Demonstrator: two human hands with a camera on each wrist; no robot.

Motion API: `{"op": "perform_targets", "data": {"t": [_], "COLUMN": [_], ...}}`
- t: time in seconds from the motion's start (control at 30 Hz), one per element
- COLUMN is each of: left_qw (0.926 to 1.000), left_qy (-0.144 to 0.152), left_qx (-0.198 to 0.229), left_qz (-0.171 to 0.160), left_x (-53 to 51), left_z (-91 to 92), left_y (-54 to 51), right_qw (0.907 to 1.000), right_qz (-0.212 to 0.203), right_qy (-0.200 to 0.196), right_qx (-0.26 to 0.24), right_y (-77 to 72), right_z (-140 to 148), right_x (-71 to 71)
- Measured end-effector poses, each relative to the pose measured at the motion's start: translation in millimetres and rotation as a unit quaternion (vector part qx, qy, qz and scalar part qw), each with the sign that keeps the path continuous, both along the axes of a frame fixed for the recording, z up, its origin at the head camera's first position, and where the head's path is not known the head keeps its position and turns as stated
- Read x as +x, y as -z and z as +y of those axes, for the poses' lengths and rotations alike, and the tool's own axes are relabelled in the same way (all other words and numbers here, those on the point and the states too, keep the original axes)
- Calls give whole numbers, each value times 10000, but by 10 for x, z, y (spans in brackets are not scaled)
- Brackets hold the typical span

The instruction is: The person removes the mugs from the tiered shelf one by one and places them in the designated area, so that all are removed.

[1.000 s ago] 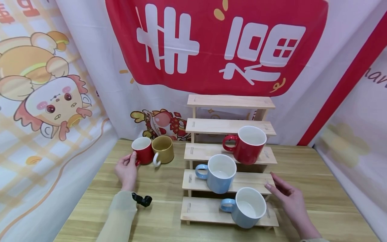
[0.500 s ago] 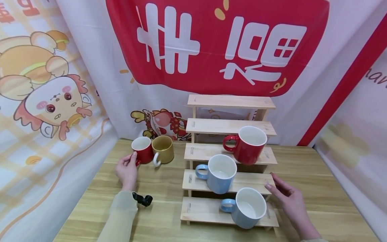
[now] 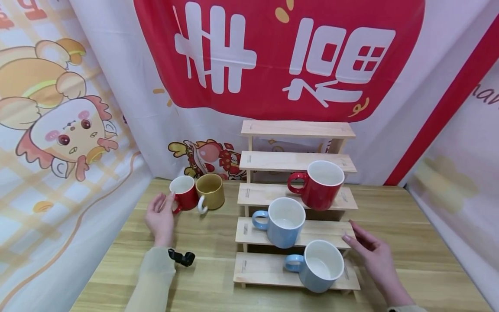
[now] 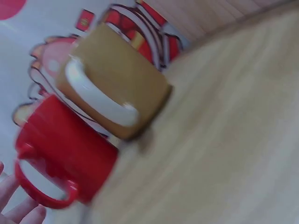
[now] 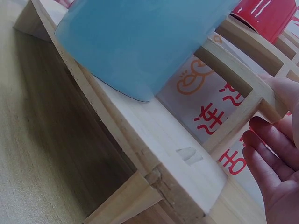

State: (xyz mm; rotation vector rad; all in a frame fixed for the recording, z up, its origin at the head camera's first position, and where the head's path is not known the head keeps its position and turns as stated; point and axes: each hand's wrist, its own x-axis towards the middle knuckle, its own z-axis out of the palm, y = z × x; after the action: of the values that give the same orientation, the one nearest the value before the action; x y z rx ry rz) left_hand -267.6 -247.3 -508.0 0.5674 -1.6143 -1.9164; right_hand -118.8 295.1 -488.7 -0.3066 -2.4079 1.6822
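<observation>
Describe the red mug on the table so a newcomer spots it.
From the wooden stand, go left across the table to the left hand. Beside it is the red mug, white inside, unlike the mustard mug next to it.

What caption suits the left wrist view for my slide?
Left hand near a red mug, which stands beside a white-handled tan mug on the table.

The red mug (image 3: 186,197) by the table's back left corner looks like smooth, glossy ceramic; the tan mug (image 3: 212,197) beside it is smooth and softer in sheen, its white handle (image 4: 96,95) shiny. The rack (image 3: 298,128) is matt, pale wood, rough at a cut end. The table (image 3: 210,264) shows smooth wood grain. The backdrop (image 3: 273,56) is creased cloth.
</observation>
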Motion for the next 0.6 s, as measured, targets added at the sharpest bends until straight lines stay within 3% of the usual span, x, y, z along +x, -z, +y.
{"op": "perform_targets", "data": {"t": [0.2,0.4,0.5,0.6], "left_qw": [9998,9969,9923,9837], "left_qy": [149,490,729,1178], "left_qx": [-69,-211,-548,-786], "left_qz": [140,571,841,1106], "left_x": [55,160,209,253], "left_z": [52,314,460,589], "left_y": [-342,-742,-891,-1004], "right_qw": [10000,10000,10000,10000], "right_qz": [-42,-44,-52,-59], "right_qy": [8,42,47,27], "right_qx": [-37,19,5,-6], "right_y": [5,-2,-4,-7], "right_z": [4,1,1,5], "right_x": [-3,-3,-3,-8]}}
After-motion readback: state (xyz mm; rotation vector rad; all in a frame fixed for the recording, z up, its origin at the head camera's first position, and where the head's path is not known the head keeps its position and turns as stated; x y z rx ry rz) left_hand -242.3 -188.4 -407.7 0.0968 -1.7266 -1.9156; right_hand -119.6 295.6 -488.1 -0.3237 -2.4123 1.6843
